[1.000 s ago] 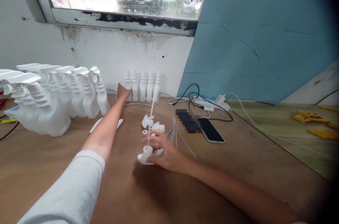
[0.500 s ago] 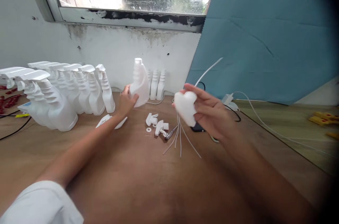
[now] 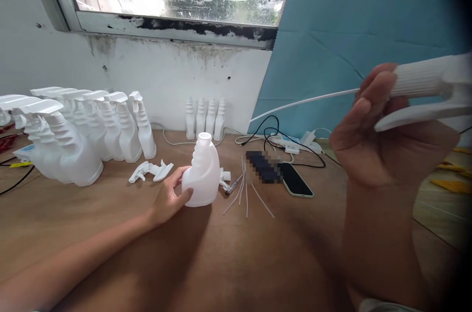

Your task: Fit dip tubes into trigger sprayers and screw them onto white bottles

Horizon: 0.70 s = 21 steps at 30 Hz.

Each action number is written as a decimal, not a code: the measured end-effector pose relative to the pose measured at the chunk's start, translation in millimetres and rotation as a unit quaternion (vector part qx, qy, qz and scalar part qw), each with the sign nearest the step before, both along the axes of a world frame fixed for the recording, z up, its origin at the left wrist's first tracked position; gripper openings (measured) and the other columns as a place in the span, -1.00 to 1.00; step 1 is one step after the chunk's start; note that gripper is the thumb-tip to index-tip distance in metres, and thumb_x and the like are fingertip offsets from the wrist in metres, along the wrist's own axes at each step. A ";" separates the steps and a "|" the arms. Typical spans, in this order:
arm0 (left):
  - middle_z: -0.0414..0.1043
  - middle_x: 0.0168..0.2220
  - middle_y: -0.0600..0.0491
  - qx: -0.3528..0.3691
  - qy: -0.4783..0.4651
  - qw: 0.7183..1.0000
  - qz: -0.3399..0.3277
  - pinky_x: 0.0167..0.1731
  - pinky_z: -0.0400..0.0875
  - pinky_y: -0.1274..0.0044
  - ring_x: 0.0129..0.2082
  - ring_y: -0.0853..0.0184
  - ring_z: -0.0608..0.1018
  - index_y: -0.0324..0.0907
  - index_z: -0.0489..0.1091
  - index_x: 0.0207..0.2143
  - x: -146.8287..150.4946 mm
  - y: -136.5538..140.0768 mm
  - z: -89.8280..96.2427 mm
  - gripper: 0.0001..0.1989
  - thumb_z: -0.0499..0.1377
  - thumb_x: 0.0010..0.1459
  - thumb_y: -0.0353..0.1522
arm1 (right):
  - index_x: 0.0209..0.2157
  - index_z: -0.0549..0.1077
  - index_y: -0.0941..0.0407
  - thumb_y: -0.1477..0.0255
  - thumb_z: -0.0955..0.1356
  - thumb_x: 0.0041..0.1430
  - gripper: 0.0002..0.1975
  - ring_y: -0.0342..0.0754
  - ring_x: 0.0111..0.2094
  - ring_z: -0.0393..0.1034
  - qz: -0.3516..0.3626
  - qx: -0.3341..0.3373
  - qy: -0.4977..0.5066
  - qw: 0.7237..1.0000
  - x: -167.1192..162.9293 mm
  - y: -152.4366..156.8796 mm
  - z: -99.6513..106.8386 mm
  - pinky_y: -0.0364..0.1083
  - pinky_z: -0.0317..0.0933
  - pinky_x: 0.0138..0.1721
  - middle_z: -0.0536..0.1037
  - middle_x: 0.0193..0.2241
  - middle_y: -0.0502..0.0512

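My left hand [image 3: 171,194] is closed around the lower side of a white spray bottle [image 3: 202,174] with an uncapped neck, upright just over or on the table. At the right, raised close to the camera, my right hand [image 3: 383,130] grips a white trigger sprayer head [image 3: 424,76] by its ribbed collar. A thin white dip tube [image 3: 302,103] runs out of it to the left. Loose trigger sprayer parts [image 3: 151,171] lie left of the bottle, and another sprayer head [image 3: 224,176] is partly hidden behind it. Several loose tubes [image 3: 246,199] fan out to its right.
Rows of bottles fitted with sprayers [image 3: 81,149] stand at the left. Several open bottles [image 3: 201,120] line the wall. A phone [image 3: 297,180], a blurred dark object [image 3: 263,167], black cables [image 3: 280,137] and a power strip [image 3: 291,143] lie at the right of the table [image 3: 228,263].
The bottle in my left hand has come down and nearer to me. My right hand has swung right and up toward the camera with the sprayer head, its tube now pointing left.
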<state>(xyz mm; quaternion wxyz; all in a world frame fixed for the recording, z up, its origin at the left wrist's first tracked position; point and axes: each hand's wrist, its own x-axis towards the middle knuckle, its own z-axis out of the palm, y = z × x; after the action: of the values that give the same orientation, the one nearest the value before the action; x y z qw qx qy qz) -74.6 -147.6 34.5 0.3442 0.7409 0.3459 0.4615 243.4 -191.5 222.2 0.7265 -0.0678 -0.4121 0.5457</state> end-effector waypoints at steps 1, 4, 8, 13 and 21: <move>0.39 0.03 -0.11 -0.008 -0.008 1.000 -0.010 -0.01 0.37 0.41 -0.03 0.16 0.46 -0.21 0.27 0.07 0.5 -1.0 -1.9 -0.54 0.14 0.19 -0.17 | -0.25 0.48 0.02 0.51 0.31 0.26 -0.87 -0.26 -0.36 0.51 -0.098 0.001 -0.061 0.993 -3.4 -0.2 1.5 -0.21 0.35 -0.40 0.58 -0.32 -0.09; 0.40 0.01 -0.12 -0.002 0.001 0.999 -0.036 0.00 0.37 0.41 -0.03 0.14 0.47 -0.23 0.26 0.08 1.8 -5.5 -6.4 -0.54 0.14 0.18 -0.20 | -0.43 0.51 0.10 0.27 0.52 -0.02 -0.78 -0.24 -0.62 0.35 -0.217 0.086 -0.168 0.958 -16.3 0.7 5.6 -0.18 0.23 -0.56 0.46 -0.63 -0.12; 0.42 -0.03 -0.12 0.028 0.027 0.998 -0.057 -0.03 0.37 0.42 -0.06 0.15 0.47 -0.23 0.27 0.07 2.7 -11.0 -11.1 -0.56 0.15 0.15 -0.27 | -0.48 0.48 0.11 0.36 0.54 -0.02 -0.80 -0.32 -0.68 0.21 -0.184 0.165 -0.142 0.958 -23.1 -0.9 9.5 -0.23 0.23 -0.49 0.25 -0.74 -0.20; 0.42 -0.02 -0.12 0.036 0.031 0.997 -0.063 -0.05 0.38 0.43 -0.08 0.16 0.48 -0.21 0.27 0.07 5.3 -14.8 -12.6 -0.55 0.17 0.11 -0.33 | -0.47 0.47 0.10 0.36 -0.02 0.45 -0.42 -0.38 -0.72 0.17 -0.196 0.114 -0.028 0.974 -9.1 -8.6 8.1 -0.28 0.22 -0.46 0.27 -0.69 -0.12; 0.45 -0.03 -0.12 0.053 0.051 0.995 -0.069 -0.04 0.38 0.40 -0.10 0.15 0.50 -0.21 0.28 0.05 7.9 -19.5 -10.5 -0.55 0.18 0.08 -0.33 | -0.51 0.46 0.01 0.30 0.55 -0.07 -0.78 -0.30 -0.75 -0.06 -0.176 0.123 -0.144 0.966 -26.5 -4.5 6.8 -0.20 0.14 -0.56 0.07 -0.77 -0.22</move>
<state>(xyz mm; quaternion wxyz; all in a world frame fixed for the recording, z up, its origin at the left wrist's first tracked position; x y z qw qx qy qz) -66.7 -167.2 24.0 0.3170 0.8030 0.2860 0.4158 216.9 -196.0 229.0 0.7467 -0.1266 -0.5581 0.3390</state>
